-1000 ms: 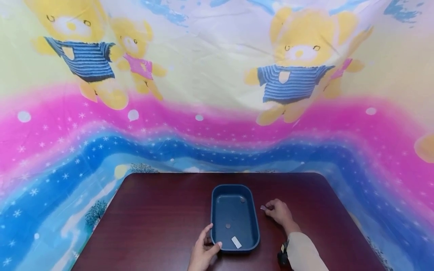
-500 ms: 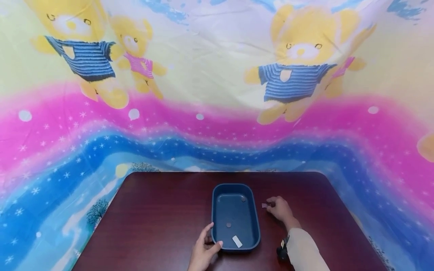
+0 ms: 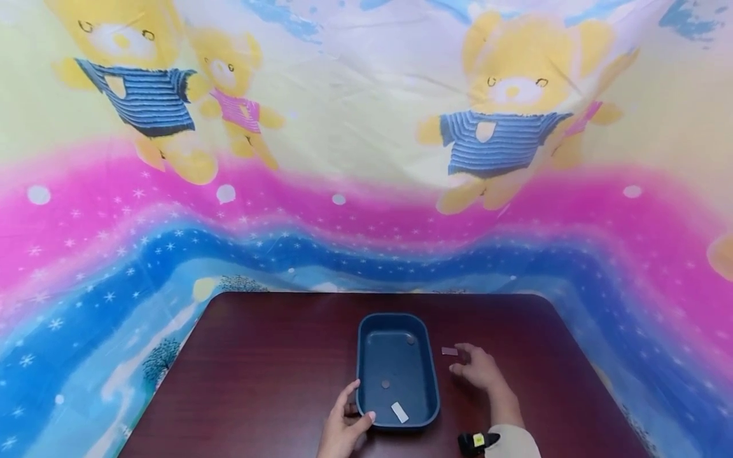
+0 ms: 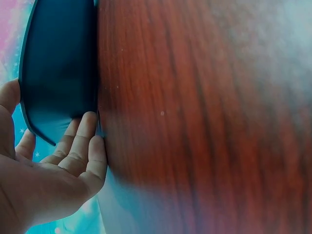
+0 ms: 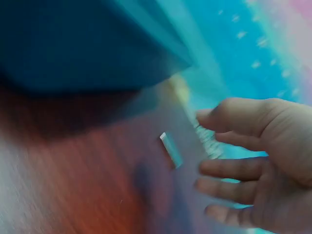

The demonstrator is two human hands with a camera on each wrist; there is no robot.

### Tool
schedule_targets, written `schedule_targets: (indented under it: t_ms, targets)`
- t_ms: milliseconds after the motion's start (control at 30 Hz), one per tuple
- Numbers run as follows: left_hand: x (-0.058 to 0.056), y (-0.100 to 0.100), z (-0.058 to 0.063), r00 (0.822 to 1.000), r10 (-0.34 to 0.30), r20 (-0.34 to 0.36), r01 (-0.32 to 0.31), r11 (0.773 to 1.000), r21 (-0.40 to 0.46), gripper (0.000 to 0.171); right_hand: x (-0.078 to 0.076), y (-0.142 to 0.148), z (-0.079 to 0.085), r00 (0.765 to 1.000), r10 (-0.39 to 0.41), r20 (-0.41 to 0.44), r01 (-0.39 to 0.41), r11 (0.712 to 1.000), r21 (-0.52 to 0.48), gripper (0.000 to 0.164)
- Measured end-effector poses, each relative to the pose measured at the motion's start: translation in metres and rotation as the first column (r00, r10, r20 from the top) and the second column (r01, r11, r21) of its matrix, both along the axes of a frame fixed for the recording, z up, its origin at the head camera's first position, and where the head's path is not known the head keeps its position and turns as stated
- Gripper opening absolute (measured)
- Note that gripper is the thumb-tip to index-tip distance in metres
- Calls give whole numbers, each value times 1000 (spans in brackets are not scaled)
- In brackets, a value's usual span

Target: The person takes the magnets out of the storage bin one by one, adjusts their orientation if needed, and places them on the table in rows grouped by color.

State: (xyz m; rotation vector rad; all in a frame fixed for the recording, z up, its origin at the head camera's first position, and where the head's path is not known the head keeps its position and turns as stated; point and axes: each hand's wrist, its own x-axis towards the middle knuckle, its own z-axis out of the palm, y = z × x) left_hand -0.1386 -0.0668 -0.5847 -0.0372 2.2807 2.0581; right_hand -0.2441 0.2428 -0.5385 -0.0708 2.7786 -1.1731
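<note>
Loose rectangular piece (image 3: pixel 449 351), small and flat, lay on the table (image 3: pixel 275 362) to the right of the blue tray (image 3: pixel 434 381), near the far half of its long side but not touching it. The right hand (image 3: pixel 481 370) was just beside the piece; its thumb and fingers stood apart and held nothing, and the right wrist view showed a gap between the fingertips and the piece. The left hand (image 3: pixel 342 425) gripped the near left corner of the tray, the index fingertip against the left side and the thumb on the near rim; in the left wrist view, other fingers were bent toward the tray's outer wall. Inside the tray, a pale rectangular piece (image 3: pixel 399 412) lay aslant at the near end, a near disc (image 3: pixel 385 384) lay just beyond it, and a far disc (image 3: pixel 410 340) lay by the far right corner. A black device (image 3: pixel 474 443) with a yellow patch was at the right wrist, beside a beige sleeve (image 3: pixel 512 443). A printed cloth (image 3: pixel 343 159) with bears hung behind the table.
</note>
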Motion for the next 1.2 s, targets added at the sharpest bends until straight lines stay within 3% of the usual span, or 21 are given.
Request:
schedule_targets:
  t_ms: [200, 467, 733, 1000, 1200]
  targets:
    - [0, -1, 2, 999, -13, 32, 13, 1000, 6, 70, 19, -18, 26, 995, 92, 37, -93, 996, 5, 54]
    - [0, -2, 2, 1000, -3, 12, 3, 1000, 13, 71, 26, -39, 47, 978, 211, 2, -211, 977, -19, 48]
    - [-2, -2, -2, 1000, -4, 6, 4, 1000, 5, 70, 23, -61, 47, 931, 362, -33, -364, 931, -44, 40]
    - [0, -2, -2, 1000, -1, 3, 1, 1000, 1, 70, 20, -74, 48, 932, 363, -3, -363, 931, -28, 38]
    - [-1, -2, -1, 1000, 3, 19, -3, 1000, 7, 71, 15, -89, 52, 886, 462, 27, -463, 885, 50, 36]
